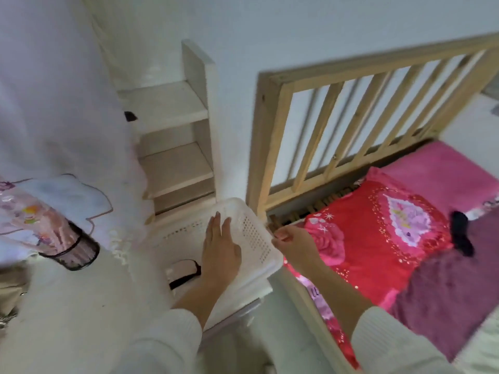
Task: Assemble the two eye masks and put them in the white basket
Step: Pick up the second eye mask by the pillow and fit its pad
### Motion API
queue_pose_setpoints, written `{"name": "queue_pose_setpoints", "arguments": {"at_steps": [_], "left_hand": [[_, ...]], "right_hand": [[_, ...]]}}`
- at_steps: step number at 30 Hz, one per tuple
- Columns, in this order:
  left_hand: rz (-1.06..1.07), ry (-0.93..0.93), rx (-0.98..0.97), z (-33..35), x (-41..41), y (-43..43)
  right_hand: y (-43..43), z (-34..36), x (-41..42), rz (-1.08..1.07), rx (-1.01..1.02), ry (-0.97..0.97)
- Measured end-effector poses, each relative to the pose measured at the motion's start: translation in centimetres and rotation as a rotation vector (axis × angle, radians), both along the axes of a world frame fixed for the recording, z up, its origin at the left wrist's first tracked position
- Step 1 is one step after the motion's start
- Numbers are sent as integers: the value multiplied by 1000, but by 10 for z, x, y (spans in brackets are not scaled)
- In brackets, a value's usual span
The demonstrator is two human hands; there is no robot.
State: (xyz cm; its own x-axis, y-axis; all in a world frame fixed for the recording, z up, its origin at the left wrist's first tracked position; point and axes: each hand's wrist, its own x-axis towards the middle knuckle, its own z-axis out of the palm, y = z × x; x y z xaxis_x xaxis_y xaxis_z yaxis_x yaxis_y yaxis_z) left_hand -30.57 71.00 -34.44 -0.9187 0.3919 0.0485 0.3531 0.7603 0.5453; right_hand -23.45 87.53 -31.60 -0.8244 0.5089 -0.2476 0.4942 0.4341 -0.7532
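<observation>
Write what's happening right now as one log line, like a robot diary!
left hand: flat, open, inside white basket | right hand: pinching basket rim | basket holds something white with a black strap | black item on bed

white basket [253,238]: perforated plastic, smooth | headboard [318,125], upper right: bare matt wood | pillow [378,225]: glossy red cloth | shelf [172,168]: matt board

A home bedroom: wooden bed [351,125], pink bedding [378,238]

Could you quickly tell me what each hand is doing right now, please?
Left hand: open, fingers flat over the white basket, holding nothing.
Right hand: closed, pinching the white basket's rim.
</observation>
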Motion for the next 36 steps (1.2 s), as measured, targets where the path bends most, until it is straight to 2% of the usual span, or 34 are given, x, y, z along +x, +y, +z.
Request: {"name": "queue_pose_setpoints", "arguments": {"at_steps": [5,9,13,17,22,28,33,36], "left_hand": [[-358,44,16,1,49,139],[-646,14,-67,-11,106,241],[-763,-47,-140,-26,159,342],[-811,-128,-232,-36,199,429],[-838,-180,-262,-51,210,523],[-898,-148,-325,-95,179,634],[-964,-70,-424,-161,145,714],[-1015,-13,-476,-212,126,743]], "right_hand": [[104,-1,101,-286,85,-51],[180,-13,184,-483,98,-135],[260,-34,249,-652,58,-215],[345,-49,294,-717,16,-313],[450,-64,316,-778,-43,-331],[556,-98,299,-798,-146,-337],[637,-153,271,-749,-83,-378],[673,-197,258,-684,-11,-482]]}}
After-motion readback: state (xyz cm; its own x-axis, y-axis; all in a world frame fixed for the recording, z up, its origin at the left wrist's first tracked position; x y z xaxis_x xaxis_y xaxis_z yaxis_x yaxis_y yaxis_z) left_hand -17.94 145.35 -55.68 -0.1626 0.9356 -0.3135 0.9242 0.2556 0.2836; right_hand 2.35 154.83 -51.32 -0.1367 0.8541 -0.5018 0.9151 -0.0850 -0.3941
